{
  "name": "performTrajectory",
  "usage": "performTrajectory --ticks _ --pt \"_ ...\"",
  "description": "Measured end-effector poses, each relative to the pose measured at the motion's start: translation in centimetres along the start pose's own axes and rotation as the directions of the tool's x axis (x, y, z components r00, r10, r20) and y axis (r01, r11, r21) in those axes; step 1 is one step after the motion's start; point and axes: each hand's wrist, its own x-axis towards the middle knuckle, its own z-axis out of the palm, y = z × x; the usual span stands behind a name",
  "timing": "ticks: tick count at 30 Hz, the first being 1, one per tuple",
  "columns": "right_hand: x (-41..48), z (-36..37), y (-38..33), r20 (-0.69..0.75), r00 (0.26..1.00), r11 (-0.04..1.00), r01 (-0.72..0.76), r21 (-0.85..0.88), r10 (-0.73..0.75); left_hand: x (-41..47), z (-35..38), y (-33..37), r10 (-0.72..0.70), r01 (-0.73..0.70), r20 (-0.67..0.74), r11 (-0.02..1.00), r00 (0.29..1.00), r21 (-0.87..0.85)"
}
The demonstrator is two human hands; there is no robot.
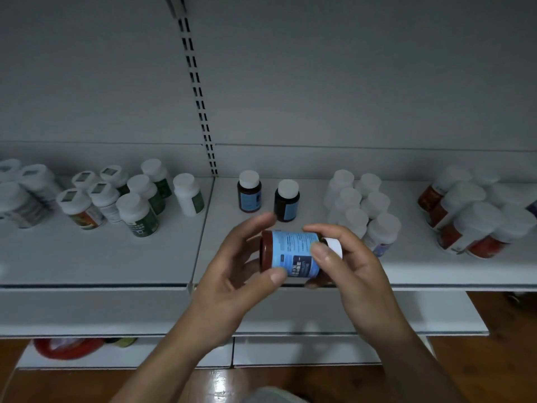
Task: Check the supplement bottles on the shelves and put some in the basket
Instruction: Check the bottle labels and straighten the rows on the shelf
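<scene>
A brown supplement bottle with a blue label (293,251) lies sideways in the air in front of the white shelf (116,257), its white cap pointing right. My left hand (232,271) grips its base end with thumb and fingers. My right hand (348,266) holds the cap end, thumb on the label. Two matching brown bottles (249,191) (286,200) stand upright on the shelf just behind. No basket can be made out for certain.
Green-labelled white bottles (139,213) and other white bottles (26,193) crowd the shelf's left. Plain white bottles (360,205) and red-labelled ones (470,222) stand at the right. A slotted upright (200,100) splits the back panel. A red object (66,347) sits low left by the wooden floor (494,359).
</scene>
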Motion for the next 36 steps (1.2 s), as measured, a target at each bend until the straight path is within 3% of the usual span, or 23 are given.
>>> performTrajectory --ticks 4,7,12,15,18,20,24,29,36 --pt "-0.1 -0.2 0.0 0.058 0.998 1.0 0.003 -0.026 -0.001 0.0 0.5 0.4 -0.038 0.028 -0.096 0.995 0.995 -0.095" --pt "-0.4 -0.2 0.3 0.102 0.993 0.999 0.053 -0.011 -0.051 0.0 0.7 0.3 -0.092 0.089 -0.185 0.996 0.978 -0.024" --pt "-0.4 0.2 0.2 0.005 1.0 1.0 -0.004 -0.005 0.004 -0.5 0.0 0.0 0.034 -0.034 -0.021 0.999 0.999 0.004" --pt "-0.7 0.2 0.2 0.049 0.999 1.0 0.017 -0.004 -0.016 -0.4 0.4 0.2 -0.017 0.008 -0.102 0.996 0.995 -0.087" --pt "-1.1 0.2 0.2 0.074 0.995 0.997 0.056 0.045 -0.059 -0.5 0.5 -0.1 -0.072 0.07 -0.154 0.997 0.985 -0.02" --pt "-1.0 0.4 0.1 0.029 0.998 0.998 0.053 0.033 -0.054 -0.7 0.5 -0.3 -0.082 0.079 -0.105 0.996 0.991 -0.029" --pt "-0.7 0.5 0.0 -0.025 1.0 1.0 -0.001 0.007 0.001 -0.9 0.3 -0.3 0.027 -0.028 -0.017 0.999 0.999 -0.034" --pt "-1.4 0.4 0.0 0.09 0.995 0.997 0.036 0.068 -0.043 -0.7 0.5 -0.1 -0.102 0.103 -0.187 0.995 0.977 -0.005" --pt "-0.8 1.6 0.6 -0.147 0.989 0.996 0.006 0.085 0.007 -0.5 1.8 0.6 -0.297 0.301 -0.162 0.954 0.941 0.003"
